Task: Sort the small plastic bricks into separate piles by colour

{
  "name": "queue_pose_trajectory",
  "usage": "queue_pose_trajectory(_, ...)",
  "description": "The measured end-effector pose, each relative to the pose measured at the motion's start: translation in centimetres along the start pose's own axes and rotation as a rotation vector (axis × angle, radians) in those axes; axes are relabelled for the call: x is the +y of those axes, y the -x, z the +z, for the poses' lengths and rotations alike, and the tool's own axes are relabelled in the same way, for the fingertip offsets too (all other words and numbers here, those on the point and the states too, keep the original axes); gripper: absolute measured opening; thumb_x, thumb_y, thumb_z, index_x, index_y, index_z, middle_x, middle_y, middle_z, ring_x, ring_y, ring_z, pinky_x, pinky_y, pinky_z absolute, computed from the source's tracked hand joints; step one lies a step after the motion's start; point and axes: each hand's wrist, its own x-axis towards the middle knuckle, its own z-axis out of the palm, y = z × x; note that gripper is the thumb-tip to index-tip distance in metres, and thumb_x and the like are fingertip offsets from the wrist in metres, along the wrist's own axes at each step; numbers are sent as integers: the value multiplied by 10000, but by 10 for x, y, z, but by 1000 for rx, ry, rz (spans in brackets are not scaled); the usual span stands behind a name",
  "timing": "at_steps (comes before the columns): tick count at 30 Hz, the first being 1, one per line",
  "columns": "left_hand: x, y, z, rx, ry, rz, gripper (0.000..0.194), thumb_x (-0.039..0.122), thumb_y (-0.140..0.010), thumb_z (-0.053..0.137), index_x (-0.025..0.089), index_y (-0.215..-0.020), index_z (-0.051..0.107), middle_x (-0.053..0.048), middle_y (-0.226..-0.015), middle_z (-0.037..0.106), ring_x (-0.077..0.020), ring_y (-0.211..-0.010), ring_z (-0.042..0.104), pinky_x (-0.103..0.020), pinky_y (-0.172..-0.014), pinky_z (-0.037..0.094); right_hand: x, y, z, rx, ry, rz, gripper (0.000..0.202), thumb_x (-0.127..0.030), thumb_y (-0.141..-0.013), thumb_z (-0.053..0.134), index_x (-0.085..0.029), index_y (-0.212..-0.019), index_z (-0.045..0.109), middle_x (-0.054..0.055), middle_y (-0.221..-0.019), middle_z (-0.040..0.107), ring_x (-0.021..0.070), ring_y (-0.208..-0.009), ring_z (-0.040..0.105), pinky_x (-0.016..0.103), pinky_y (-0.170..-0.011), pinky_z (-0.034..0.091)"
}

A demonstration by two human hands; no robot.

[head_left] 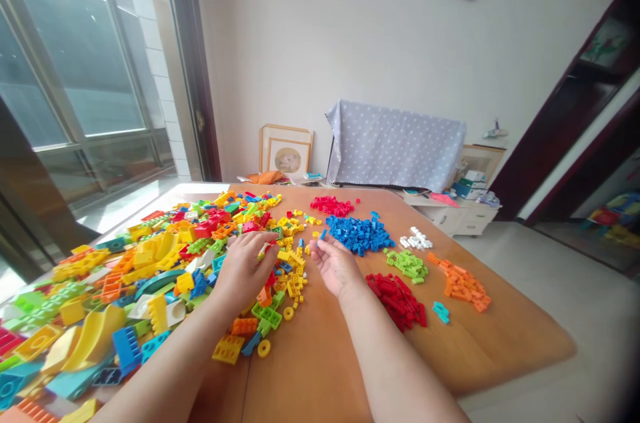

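Note:
My left hand (246,264) reaches over the right side of a large mixed pile of toy building bricks (165,253). Its thumb and forefinger are apart, with bricks showing beneath and between them; I see nothing gripped there. My right hand (337,266) is palm up above the table, just in front of a heap of blue bricks (363,235). Its thumb and forefinger pinch a small blue brick (323,234). Little yellow bricks (299,269) lie scattered between the two hands.
Sorted heaps lie on the wooden table (310,369): pinkish-red bricks (333,205), dark red bricks (395,301), lime green bricks (409,265), white bricks (416,239) and orange bricks (463,284). A turquoise piece (441,311) sits apart. Behind stands a cloth-covered object (397,143).

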Motion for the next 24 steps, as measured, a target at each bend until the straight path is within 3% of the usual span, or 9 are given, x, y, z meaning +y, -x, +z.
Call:
queue_pose_trajectory(8, 2, 0, 3, -29, -60, 146, 263, 354, -973, 532, 259, -1192, 641, -82, -1208, 690, -277, -1133, 619, -429, -974, 440, -35, 20, 26, 38, 69, 13, 246, -121, -743, 786, -173, -948, 660, 10, -799, 731, 101, -638, 686, 155, -499, 514)
queue_pose_trajectory(12, -6, 0, 6, -40, -78, 163, 268, 368, -975, 533, 267, -1201, 635, -87, -1206, 693, -290, -1160, 612, -443, -983, 428, -71, 7, 17, 3, 141, -75, 218, -124, -748, 784, -166, -919, 654, 6, -741, 709, 96, -609, 659, 169, -534, 535)
queue_pose_trajectory(15, -11, -1, 7, -50, -94, 174, 274, 372, -978, 536, 259, -1208, 634, -91, -1212, 689, -288, -1151, 615, -446, -989, 421, -109, -21, -11, 130, 287, -192, 218, -124, -748, 789, -174, -893, 635, 2, -703, 688, 99, -601, 647, 173, -539, 540)
queue_pose_trajectory(20, -16, 0, 7, -39, -112, 204, 264, 378, -959, 569, 272, -1191, 636, -87, -1219, 687, -285, -1163, 612, -440, -1010, 416, -175, -86, -80, 398, 480, -309, 246, -88, -731, 790, -180, -852, 596, -24, -628, 631, 85, -530, 590, 158, -498, 501)
queue_pose_trajectory(24, -27, 2, 9, -51, -118, 206, 290, 385, -928, 598, 316, -1207, 636, -64, -1247, 688, -294, -1188, 610, -466, -1033, 433, -200, -131, -128, 564, 666, -310, 183, -100, -803, 747, -146, -913, 609, -13, -698, 639, 92, -583, 602, 187, -557, 516)
